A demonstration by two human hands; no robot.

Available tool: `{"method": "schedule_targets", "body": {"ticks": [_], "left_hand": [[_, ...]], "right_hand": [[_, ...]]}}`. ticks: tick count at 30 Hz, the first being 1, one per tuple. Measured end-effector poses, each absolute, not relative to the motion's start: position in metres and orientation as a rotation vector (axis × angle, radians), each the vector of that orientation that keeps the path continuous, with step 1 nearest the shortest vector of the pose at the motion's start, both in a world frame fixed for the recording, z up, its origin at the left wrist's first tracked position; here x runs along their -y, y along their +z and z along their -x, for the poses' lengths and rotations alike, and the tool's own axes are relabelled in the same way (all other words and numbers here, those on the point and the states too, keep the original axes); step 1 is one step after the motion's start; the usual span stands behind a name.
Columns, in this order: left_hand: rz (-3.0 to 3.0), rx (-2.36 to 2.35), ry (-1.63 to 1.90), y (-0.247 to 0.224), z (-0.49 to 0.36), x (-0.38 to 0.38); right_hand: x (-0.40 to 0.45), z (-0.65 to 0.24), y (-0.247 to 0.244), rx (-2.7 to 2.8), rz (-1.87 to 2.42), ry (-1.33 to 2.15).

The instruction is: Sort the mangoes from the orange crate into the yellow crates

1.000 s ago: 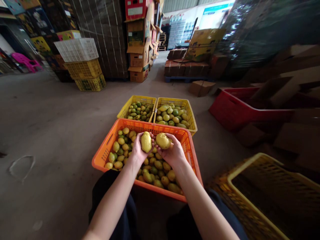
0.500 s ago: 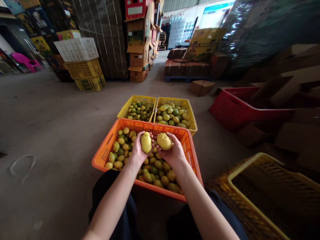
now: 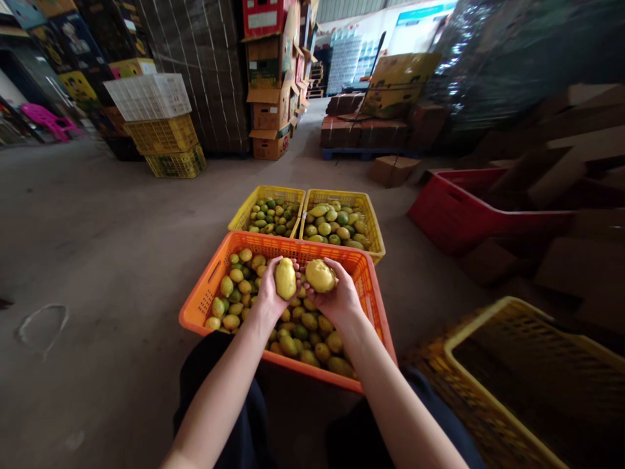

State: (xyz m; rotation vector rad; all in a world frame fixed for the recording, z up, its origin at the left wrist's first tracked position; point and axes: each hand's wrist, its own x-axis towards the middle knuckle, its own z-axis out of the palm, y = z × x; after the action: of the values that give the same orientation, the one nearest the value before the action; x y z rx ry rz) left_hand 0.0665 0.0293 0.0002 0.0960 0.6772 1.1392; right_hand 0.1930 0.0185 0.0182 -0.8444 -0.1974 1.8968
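Over the orange crate [image 3: 200, 309], the left hand [image 3: 268, 290] cradles a long lemon [image 3: 286, 279] and the right hand [image 3: 344, 296] a rounder lemon [image 3: 321, 277], above the loose fruit [image 3: 309, 321] inside. A light grip, slowly turning each, should show every side. Beyond the orange crate stand two yellow crates [image 3: 375, 228].

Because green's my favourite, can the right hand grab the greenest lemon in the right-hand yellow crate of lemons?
Probably not now: the right hand holds a yellow lemon. But nothing covers the greenest lemon, and its yellow crate stands just past the orange crate, so an emptied hand might reach.
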Motion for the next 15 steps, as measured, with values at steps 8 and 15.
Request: {"method": "schedule_targets", "body": {"ticks": [8,15], "left_hand": [[-0.092,-0.689,1.138,0.0025,-0.0672,-0.0287],[-0.099,-0.694,1.149,0.0018,-0.0670,-0.0285]], "right_hand": [[-0.0178,-0.1920,0.0210,0.209,0.863,1.902],[-0.0181,-0.1924,0.0193,0.211,0.860,1.892]]}}
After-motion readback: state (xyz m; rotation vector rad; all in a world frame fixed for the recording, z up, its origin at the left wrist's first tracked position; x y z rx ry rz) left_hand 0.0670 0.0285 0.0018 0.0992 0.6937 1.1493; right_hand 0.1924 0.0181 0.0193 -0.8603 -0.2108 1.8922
